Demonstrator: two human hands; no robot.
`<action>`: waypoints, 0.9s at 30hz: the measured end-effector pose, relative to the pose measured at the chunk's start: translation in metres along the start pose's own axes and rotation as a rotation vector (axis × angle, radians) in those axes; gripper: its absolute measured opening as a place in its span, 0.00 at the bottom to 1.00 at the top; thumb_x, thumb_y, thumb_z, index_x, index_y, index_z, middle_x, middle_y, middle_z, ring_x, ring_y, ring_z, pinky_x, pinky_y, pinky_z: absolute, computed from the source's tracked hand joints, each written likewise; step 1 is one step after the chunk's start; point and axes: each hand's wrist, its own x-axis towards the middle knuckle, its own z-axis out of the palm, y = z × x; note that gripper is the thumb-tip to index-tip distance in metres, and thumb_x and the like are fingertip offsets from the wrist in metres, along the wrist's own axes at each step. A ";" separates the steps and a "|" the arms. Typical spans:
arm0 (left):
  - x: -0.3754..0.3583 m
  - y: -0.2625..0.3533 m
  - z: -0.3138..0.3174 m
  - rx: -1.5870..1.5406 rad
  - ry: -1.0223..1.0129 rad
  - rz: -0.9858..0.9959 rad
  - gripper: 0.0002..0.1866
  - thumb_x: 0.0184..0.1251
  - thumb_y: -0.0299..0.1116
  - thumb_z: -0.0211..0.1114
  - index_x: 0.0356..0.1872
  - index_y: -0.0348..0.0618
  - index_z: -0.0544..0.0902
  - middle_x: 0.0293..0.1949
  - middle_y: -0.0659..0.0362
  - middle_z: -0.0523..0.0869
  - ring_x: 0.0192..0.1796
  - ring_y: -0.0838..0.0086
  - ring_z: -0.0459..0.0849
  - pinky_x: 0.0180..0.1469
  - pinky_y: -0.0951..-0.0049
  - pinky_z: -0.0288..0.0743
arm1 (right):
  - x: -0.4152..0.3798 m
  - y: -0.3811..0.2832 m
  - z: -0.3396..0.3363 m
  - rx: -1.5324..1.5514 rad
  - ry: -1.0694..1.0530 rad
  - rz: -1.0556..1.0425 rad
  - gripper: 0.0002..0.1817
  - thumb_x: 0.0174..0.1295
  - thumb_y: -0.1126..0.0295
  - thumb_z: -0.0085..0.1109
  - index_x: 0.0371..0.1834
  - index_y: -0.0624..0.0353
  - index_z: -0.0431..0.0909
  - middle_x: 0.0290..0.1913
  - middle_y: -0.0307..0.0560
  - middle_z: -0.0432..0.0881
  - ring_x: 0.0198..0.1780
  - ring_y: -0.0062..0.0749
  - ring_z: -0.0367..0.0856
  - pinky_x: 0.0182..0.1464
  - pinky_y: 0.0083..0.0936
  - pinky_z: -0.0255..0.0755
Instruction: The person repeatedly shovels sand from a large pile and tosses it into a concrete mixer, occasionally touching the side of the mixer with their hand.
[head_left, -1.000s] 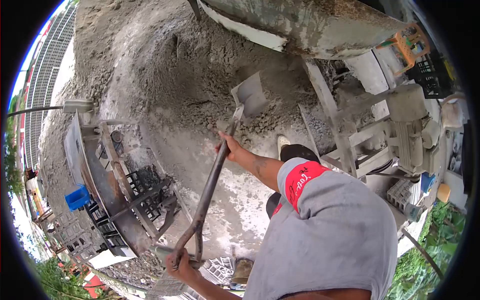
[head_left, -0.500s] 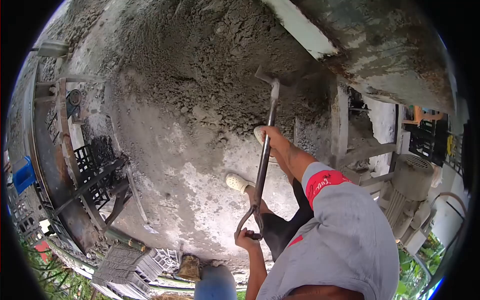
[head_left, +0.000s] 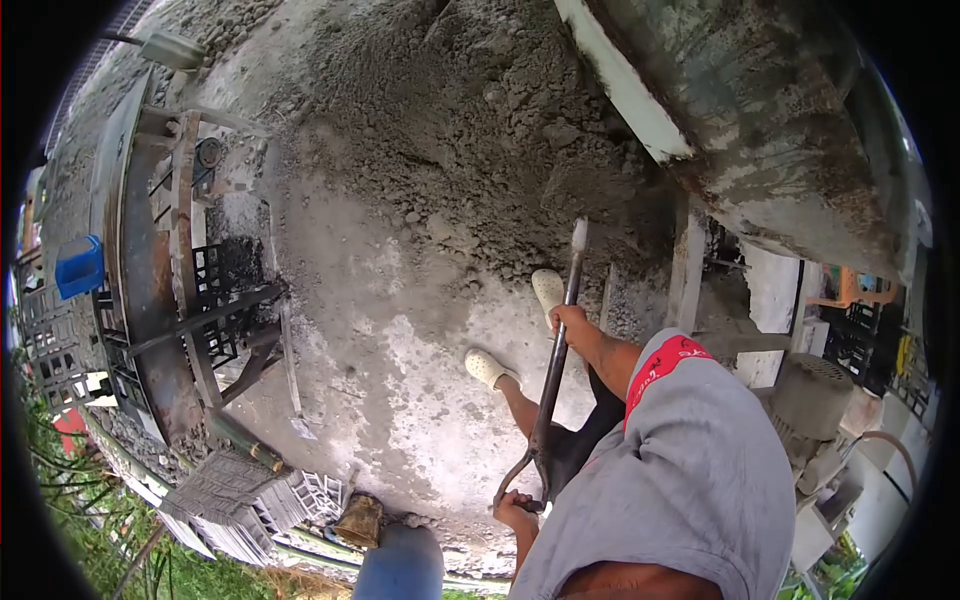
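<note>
A long-handled shovel (head_left: 553,390) slants up from my body toward a heap of grey, damp-looking sand or cement mix (head_left: 460,140). My right hand (head_left: 568,322) is wrapped round the middle of its dark shaft. Lower down, my left hand (head_left: 517,511) grips the forked grip at the shaft's end. The pale metal socket shows at the heap's near edge, while the blade is hidden by the grey mix. My feet, in cream clogs (head_left: 487,367), stand on the concrete floor (head_left: 400,370) just short of the heap.
A large stained metal drum or chute (head_left: 780,140) overhangs the heap at upper right. Beside it, a motor (head_left: 815,400) sits on a frame. Wooden framing (head_left: 185,250) and a blue container (head_left: 80,268) are at left; a blue barrel (head_left: 400,565) and rusty bucket (head_left: 360,520) are behind.
The shovel has moved back toward me and slightly right, with both hands keeping their grip. Its blade edge, visible before, is now covered by the mix. The view has shifted.
</note>
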 end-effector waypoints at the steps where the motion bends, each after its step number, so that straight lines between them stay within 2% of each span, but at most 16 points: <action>1: -0.005 0.001 -0.005 -0.010 -0.005 0.012 0.06 0.43 0.19 0.52 0.27 0.35 0.70 0.15 0.59 0.68 0.13 0.74 0.68 0.15 0.75 0.67 | -0.018 -0.004 0.009 -0.025 0.014 0.060 0.06 0.51 0.77 0.55 0.21 0.60 0.69 0.16 0.42 0.67 0.13 0.27 0.67 0.15 0.27 0.65; 6: -0.066 0.024 -0.011 -0.028 0.010 0.162 0.05 0.41 0.24 0.54 0.22 0.42 0.67 0.14 0.61 0.68 0.15 0.73 0.69 0.19 0.73 0.67 | -0.089 -0.025 0.058 -0.098 -0.128 0.023 0.06 0.51 0.78 0.56 0.23 0.61 0.68 0.17 0.43 0.68 0.15 0.28 0.68 0.15 0.29 0.63; 7: -0.091 0.037 -0.001 0.023 0.011 0.137 0.06 0.40 0.28 0.55 0.18 0.45 0.66 0.14 0.62 0.67 0.18 0.71 0.70 0.22 0.72 0.67 | -0.102 -0.030 0.071 -0.075 -0.145 0.008 0.06 0.51 0.78 0.56 0.23 0.61 0.68 0.18 0.43 0.68 0.15 0.28 0.68 0.15 0.29 0.63; 8: -0.098 0.041 0.004 0.022 0.002 0.150 0.06 0.40 0.28 0.55 0.18 0.45 0.66 0.14 0.62 0.67 0.18 0.71 0.70 0.22 0.72 0.67 | -0.126 -0.046 0.085 -0.088 -0.195 -0.001 0.06 0.51 0.78 0.56 0.22 0.61 0.68 0.17 0.43 0.68 0.15 0.29 0.68 0.15 0.29 0.63; 11: -0.108 0.049 0.004 -0.189 -0.007 0.232 0.09 0.39 0.33 0.56 0.14 0.48 0.63 0.14 0.62 0.65 0.20 0.70 0.69 0.26 0.69 0.67 | -0.187 -0.086 0.134 -0.180 -0.355 -0.089 0.07 0.51 0.76 0.56 0.22 0.60 0.68 0.16 0.44 0.68 0.17 0.30 0.68 0.18 0.30 0.64; 12: -0.131 0.066 0.018 -0.180 -0.063 0.272 0.08 0.41 0.32 0.54 0.15 0.49 0.62 0.14 0.63 0.65 0.19 0.72 0.68 0.25 0.70 0.67 | -0.221 -0.108 0.146 -0.201 -0.425 -0.058 0.07 0.51 0.75 0.57 0.22 0.61 0.68 0.16 0.45 0.68 0.17 0.31 0.68 0.20 0.31 0.63; 14: -0.107 0.080 0.011 -0.274 -0.153 0.405 0.07 0.41 0.29 0.53 0.16 0.49 0.63 0.13 0.64 0.65 0.18 0.74 0.67 0.25 0.72 0.67 | -0.293 -0.149 0.163 -0.145 -0.544 -0.141 0.09 0.52 0.74 0.57 0.20 0.60 0.66 0.16 0.47 0.68 0.17 0.31 0.67 0.21 0.30 0.63; 16: -0.133 0.110 0.031 -0.331 -0.173 0.542 0.06 0.40 0.27 0.52 0.17 0.49 0.64 0.12 0.64 0.65 0.16 0.76 0.66 0.24 0.73 0.67 | -0.327 -0.174 0.190 -0.034 -0.690 -0.185 0.11 0.53 0.74 0.59 0.20 0.59 0.66 0.16 0.45 0.68 0.17 0.30 0.67 0.21 0.29 0.65; 17: -0.131 0.125 0.033 -0.401 -0.263 0.534 0.06 0.39 0.27 0.52 0.17 0.49 0.64 0.12 0.64 0.64 0.16 0.75 0.66 0.24 0.73 0.67 | -0.353 -0.194 0.196 0.012 -0.733 -0.215 0.10 0.53 0.74 0.59 0.21 0.59 0.67 0.16 0.44 0.68 0.17 0.30 0.67 0.21 0.29 0.65; 20: -0.187 0.168 0.065 -0.452 -0.380 0.736 0.07 0.40 0.26 0.51 0.16 0.49 0.63 0.13 0.64 0.65 0.16 0.75 0.65 0.23 0.72 0.67 | -0.418 -0.250 0.196 0.158 -0.948 -0.379 0.10 0.53 0.74 0.61 0.21 0.59 0.69 0.16 0.42 0.68 0.17 0.29 0.68 0.19 0.29 0.65; 23: -0.237 0.210 0.084 -0.466 -0.603 0.876 0.06 0.43 0.25 0.53 0.18 0.46 0.64 0.14 0.62 0.66 0.18 0.76 0.66 0.24 0.72 0.67 | -0.473 -0.311 0.179 0.360 -1.074 -0.447 0.10 0.55 0.72 0.59 0.21 0.59 0.69 0.17 0.40 0.68 0.18 0.26 0.69 0.19 0.24 0.67; 24: -0.258 0.219 0.088 -0.439 -0.690 0.922 0.05 0.44 0.24 0.53 0.19 0.44 0.65 0.15 0.61 0.66 0.18 0.76 0.66 0.24 0.73 0.68 | -0.485 -0.331 0.164 0.419 -1.106 -0.538 0.10 0.56 0.71 0.59 0.24 0.60 0.68 0.19 0.40 0.68 0.18 0.24 0.68 0.20 0.23 0.68; 26: -0.319 0.231 0.105 -0.374 -0.752 1.133 0.08 0.43 0.20 0.57 0.22 0.42 0.67 0.16 0.61 0.67 0.20 0.76 0.69 0.27 0.72 0.68 | -0.508 -0.368 0.132 0.601 -1.189 -0.630 0.10 0.60 0.70 0.55 0.24 0.59 0.66 0.20 0.39 0.68 0.19 0.20 0.67 0.21 0.20 0.69; 27: -0.339 0.230 0.121 -0.281 -0.664 1.275 0.10 0.43 0.19 0.60 0.22 0.42 0.67 0.17 0.61 0.69 0.22 0.75 0.70 0.28 0.72 0.68 | -0.509 -0.387 0.125 0.706 -1.194 -0.625 0.10 0.61 0.70 0.52 0.24 0.57 0.65 0.19 0.38 0.67 0.18 0.18 0.66 0.19 0.18 0.68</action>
